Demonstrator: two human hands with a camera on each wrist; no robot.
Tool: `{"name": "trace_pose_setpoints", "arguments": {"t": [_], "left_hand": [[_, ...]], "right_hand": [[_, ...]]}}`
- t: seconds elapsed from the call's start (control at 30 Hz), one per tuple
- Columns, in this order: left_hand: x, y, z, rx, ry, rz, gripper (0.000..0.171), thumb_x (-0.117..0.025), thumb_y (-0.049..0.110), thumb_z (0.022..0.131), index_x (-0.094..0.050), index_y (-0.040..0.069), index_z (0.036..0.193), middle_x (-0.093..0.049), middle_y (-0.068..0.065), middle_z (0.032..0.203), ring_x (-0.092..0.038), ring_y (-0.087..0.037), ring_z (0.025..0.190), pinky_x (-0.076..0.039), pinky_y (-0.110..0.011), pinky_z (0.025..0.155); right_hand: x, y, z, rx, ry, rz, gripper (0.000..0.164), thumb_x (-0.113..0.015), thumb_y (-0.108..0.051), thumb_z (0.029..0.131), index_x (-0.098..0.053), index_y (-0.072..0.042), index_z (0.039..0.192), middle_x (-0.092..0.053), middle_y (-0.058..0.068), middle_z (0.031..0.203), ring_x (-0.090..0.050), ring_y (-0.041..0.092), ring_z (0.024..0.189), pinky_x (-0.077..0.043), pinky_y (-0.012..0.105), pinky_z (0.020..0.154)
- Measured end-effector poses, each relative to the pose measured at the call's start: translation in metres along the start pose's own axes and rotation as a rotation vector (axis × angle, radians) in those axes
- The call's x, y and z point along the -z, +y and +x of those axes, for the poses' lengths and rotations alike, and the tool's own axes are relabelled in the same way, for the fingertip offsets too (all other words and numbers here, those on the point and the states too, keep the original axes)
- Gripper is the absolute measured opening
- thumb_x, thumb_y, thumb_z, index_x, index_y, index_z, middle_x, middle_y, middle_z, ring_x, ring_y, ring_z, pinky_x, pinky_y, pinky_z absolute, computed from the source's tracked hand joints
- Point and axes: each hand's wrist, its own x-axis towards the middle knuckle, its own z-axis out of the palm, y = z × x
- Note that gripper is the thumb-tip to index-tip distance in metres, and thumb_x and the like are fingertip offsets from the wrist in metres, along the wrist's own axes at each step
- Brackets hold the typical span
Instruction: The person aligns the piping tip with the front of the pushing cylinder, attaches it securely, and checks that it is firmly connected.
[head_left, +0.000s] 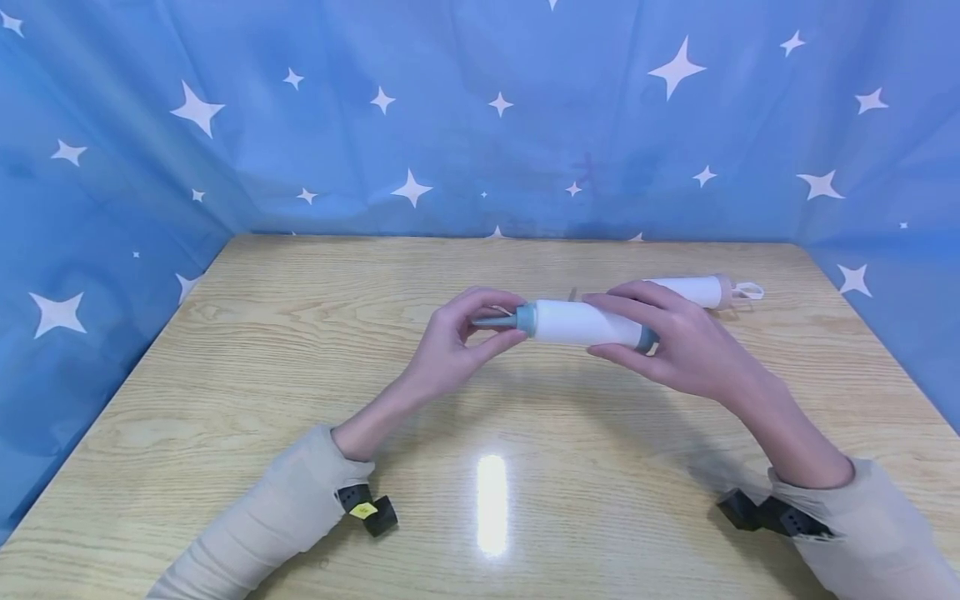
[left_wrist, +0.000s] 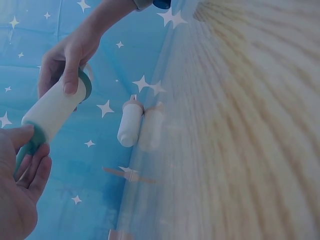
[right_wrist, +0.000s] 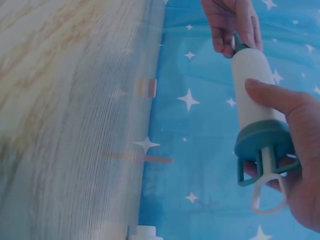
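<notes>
A white-barrelled plunger syringe [head_left: 562, 322] with teal ends is held nearly level above the wooden table. My left hand [head_left: 448, 343] pinches the teal nozzle cap [left_wrist: 35, 135] at its left end between thumb and fingers, with the thin nozzle pointing into the palm. At the other end my right hand [head_left: 693, 346] grips the barrel, its thumb lying along the white wall in the right wrist view. Beneath that hand show the teal finger loops [right_wrist: 248, 172] and a white plunger ring [right_wrist: 270, 205].
Behind my right hand lies a second white syringe [head_left: 693, 292] with a pinkish end and white ring. A thin brown stick [right_wrist: 158, 159] and a small pinkish piece [right_wrist: 146, 87] are farther along the table. Blue star-patterned cloth [head_left: 450, 125] hangs around the table's edges.
</notes>
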Motion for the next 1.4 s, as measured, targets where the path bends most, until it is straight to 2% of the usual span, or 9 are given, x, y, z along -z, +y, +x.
{"name": "trace_pose_setpoints", "arguments": {"t": [0.2, 0.4, 0.57, 0.7, 0.83, 0.97, 1.2, 1.4], "left_hand": [[0.0001, -0.0011, 0.0004, -0.039, 0.003, -0.006, 0.033, -0.075, -0.005, 0.088, -0.067, 0.000, 0.119, -0.064, -0.009, 0.116, -0.068, -0.021, 0.101, -0.059, -0.044, 0.090], [0.0004, -0.0007, -0.0005, -0.035, 0.015, -0.031, 0.028, -0.072, -0.004, 0.091, -0.068, 0.000, 0.118, -0.065, -0.008, 0.116, -0.068, -0.022, 0.102, -0.058, -0.040, 0.092], [0.0000, -0.0010, 0.0001, -0.027, 0.027, -0.045, 0.025, -0.071, -0.004, 0.092, -0.068, -0.001, 0.116, -0.066, -0.009, 0.115, -0.069, -0.023, 0.102, -0.057, -0.041, 0.095], [0.0001, 0.0002, 0.0004, 0.031, 0.022, -0.046, 0.030, -0.071, -0.001, 0.093, -0.065, -0.001, 0.122, -0.066, -0.008, 0.116, -0.068, -0.022, 0.104, -0.057, -0.041, 0.094], [0.0002, 0.0021, 0.0004, 0.103, -0.002, -0.094, 0.029, -0.070, 0.002, 0.095, -0.064, 0.000, 0.124, -0.065, -0.009, 0.112, -0.069, -0.024, 0.102, -0.060, -0.040, 0.089], [0.0002, 0.0030, 0.0002, 0.124, -0.016, -0.120, 0.026, -0.069, 0.002, 0.095, -0.065, 0.002, 0.121, -0.065, -0.010, 0.112, -0.070, -0.025, 0.101, -0.061, -0.040, 0.088], [0.0006, 0.0020, -0.0003, 0.065, -0.004, -0.088, 0.030, -0.072, -0.003, 0.091, -0.066, 0.000, 0.120, -0.066, -0.009, 0.119, -0.068, -0.022, 0.105, -0.057, -0.046, 0.095], [0.0003, 0.0022, 0.0006, 0.016, -0.005, -0.076, 0.032, -0.074, -0.007, 0.088, -0.067, -0.002, 0.119, -0.065, -0.010, 0.118, -0.068, -0.023, 0.105, -0.058, -0.040, 0.094]], "right_hand": [[-0.0002, 0.0008, 0.0007, 0.018, 0.012, 0.008, 0.060, -0.057, -0.062, 0.096, -0.071, -0.011, 0.125, -0.070, 0.008, 0.113, -0.066, 0.024, 0.096, -0.049, 0.024, 0.073], [-0.0007, -0.0007, 0.0013, 0.014, 0.010, 0.020, 0.060, -0.056, -0.061, 0.096, -0.071, -0.011, 0.125, -0.070, 0.008, 0.114, -0.066, 0.025, 0.098, -0.048, 0.023, 0.075], [-0.0002, -0.0021, 0.0015, 0.010, 0.005, 0.023, 0.061, -0.056, -0.062, 0.095, -0.071, -0.011, 0.125, -0.069, 0.008, 0.114, -0.066, 0.024, 0.098, -0.047, 0.022, 0.076], [0.0008, -0.0022, 0.0030, 0.040, 0.035, 0.016, 0.060, -0.057, -0.060, 0.096, -0.072, -0.010, 0.123, -0.070, 0.009, 0.113, -0.066, 0.027, 0.099, -0.048, 0.024, 0.080], [0.0018, -0.0018, 0.0037, 0.051, 0.047, 0.016, 0.059, -0.058, -0.059, 0.096, -0.072, -0.009, 0.123, -0.070, 0.010, 0.113, -0.066, 0.027, 0.100, -0.047, 0.022, 0.082], [0.0024, -0.0014, 0.0032, 0.042, 0.033, 0.021, 0.059, -0.058, -0.059, 0.096, -0.072, -0.009, 0.124, -0.069, 0.010, 0.114, -0.066, 0.027, 0.100, -0.047, 0.023, 0.081], [0.0027, -0.0012, 0.0023, 0.020, 0.011, 0.018, 0.061, -0.056, -0.062, 0.096, -0.071, -0.010, 0.125, -0.069, 0.010, 0.114, -0.066, 0.027, 0.099, -0.048, 0.024, 0.078], [0.0030, -0.0016, 0.0016, 0.004, 0.002, 0.019, 0.062, -0.055, -0.063, 0.095, -0.071, -0.011, 0.125, -0.069, 0.008, 0.114, -0.066, 0.026, 0.099, -0.048, 0.024, 0.077]]}}
